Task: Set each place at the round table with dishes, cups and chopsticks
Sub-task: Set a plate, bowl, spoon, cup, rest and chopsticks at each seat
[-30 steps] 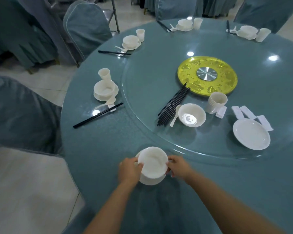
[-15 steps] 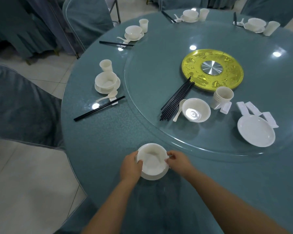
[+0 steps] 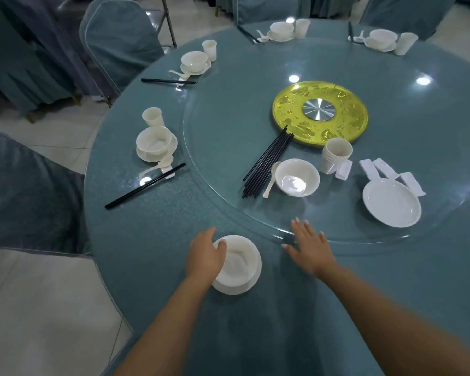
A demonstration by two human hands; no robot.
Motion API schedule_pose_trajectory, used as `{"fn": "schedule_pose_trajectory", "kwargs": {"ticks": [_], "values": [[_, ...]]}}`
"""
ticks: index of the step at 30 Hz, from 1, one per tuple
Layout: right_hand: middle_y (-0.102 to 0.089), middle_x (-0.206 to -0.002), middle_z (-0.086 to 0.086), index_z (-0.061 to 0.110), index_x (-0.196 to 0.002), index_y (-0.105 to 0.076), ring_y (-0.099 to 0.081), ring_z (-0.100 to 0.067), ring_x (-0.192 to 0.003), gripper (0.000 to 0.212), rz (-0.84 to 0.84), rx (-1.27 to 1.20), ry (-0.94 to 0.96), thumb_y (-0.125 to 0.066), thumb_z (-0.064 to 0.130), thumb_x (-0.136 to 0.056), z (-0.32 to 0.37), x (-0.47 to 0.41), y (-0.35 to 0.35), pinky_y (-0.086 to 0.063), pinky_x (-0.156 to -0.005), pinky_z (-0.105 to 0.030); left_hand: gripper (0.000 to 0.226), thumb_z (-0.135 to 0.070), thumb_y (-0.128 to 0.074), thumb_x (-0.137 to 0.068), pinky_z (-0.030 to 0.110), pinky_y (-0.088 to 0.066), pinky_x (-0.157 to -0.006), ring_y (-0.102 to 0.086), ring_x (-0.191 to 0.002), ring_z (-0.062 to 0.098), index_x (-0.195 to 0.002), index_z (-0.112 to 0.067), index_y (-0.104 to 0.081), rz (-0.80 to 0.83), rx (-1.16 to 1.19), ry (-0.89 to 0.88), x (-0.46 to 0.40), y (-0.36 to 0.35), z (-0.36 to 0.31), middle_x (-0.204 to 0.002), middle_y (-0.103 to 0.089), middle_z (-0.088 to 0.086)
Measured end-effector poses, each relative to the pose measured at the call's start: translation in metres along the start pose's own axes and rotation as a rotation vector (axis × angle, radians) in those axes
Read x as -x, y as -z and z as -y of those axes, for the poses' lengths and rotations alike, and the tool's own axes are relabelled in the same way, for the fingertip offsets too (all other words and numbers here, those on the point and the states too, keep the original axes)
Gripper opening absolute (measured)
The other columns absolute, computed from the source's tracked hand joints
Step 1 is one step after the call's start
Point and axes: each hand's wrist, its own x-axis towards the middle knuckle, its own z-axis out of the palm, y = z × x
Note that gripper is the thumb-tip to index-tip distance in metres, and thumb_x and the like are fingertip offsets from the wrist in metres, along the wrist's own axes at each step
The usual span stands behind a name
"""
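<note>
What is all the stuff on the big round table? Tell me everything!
Round table: one, teal cloth.
Glass turntable: one, clear, centre.
Round yellow disc with silver hub: one, on the turntable.
Loose black chopsticks: one bundle, on the turntable.
Stacked white cups: one stack, beside the disc.
Spare white bowl: one, with a white spoon beside it.
Flat white plate: one, on the turntable, right side.
White chopstick rests: several, by the plate.
Finished place settings: four, white, along the rim.
Chairs: several, teal covers.
Near bowl on saucer: one, white.
Left hand: holds the near bowl.
Right hand: open, at the glass edge.
</note>
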Motion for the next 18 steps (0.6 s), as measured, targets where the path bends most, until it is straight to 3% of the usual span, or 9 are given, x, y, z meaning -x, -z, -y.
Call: {"fn": "schedule_pose_trajectory", "kwargs": {"ticks": [7,13,15,16,18], "values": [[0.006,-0.161,0.005,0.020,-0.154,0.001,0.006,-0.014,-0.148,0.074,0.063,-0.048,0.024,-0.035,0.052,-0.098,-0.016,0.007,0.014,-0.001,-0.119,-0.044,0.051,-0.034,-0.050,-0.097,0.033,-0.028,-0.111,-0.034,-0.139,0.019,-0.144,-0.018,-0.040,0.043,-0.071,-0.160,-0.008,-0.009,-0.057,-0.149,-0.041,0.002],[-0.020,-0.159,-0.003,0.015,-0.151,-0.022,-0.013,-0.017,-0.147,0.063,-0.087,-0.369,-0.018,-0.046,0.040,-0.099,-0.028,0.007,0.048,-0.013,-0.116,-0.029,0.047,-0.039,-0.047,-0.098,0.034,-0.035,-0.107,-0.048,-0.128,0.022,-0.138,-0.013,-0.049,0.057,-0.042,-0.262,-0.026,-0.021,-0.108,-0.139,-0.053,0.006],[-0.029,-0.156,-0.004,0.016,-0.149,-0.028,-0.024,-0.019,-0.144,0.058,-0.162,-0.452,-0.074,-0.047,0.037,-0.099,-0.039,0.001,0.067,-0.018,-0.115,-0.029,0.041,-0.038,-0.048,-0.098,0.034,-0.041,-0.099,-0.055,-0.116,0.022,-0.129,-0.013,-0.056,0.085,-0.018,-0.292,-0.035,-0.026,-0.131,-0.124,-0.062,0.004],[-0.033,-0.154,-0.004,0.017,-0.148,-0.030,-0.029,-0.021,-0.142,0.056,-0.191,-0.491,-0.107,-0.047,0.036,-0.099,-0.044,-0.001,0.077,-0.021,-0.114,-0.030,0.034,-0.037,-0.048,-0.098,0.034,-0.043,-0.092,-0.058,-0.103,0.021,-0.119,-0.014,-0.062,0.111,0.021,-0.304,-0.039,-0.028,-0.142,-0.107,-0.064,0.001],[-0.039,-0.151,-0.002,0.018,-0.147,-0.034,-0.037,-0.023,-0.138,0.053,-0.260,-0.581,-0.169,-0.047,0.035,-0.099,-0.054,-0.008,0.096,-0.027,-0.111,-0.033,0.025,-0.035,-0.046,-0.099,0.032,-0.042,-0.079,-0.054,-0.087,0.017,-0.096,-0.019,-0.064,0.142,0.080,-0.337,-0.048,-0.032,-0.164,-0.083,-0.056,-0.009]]}}
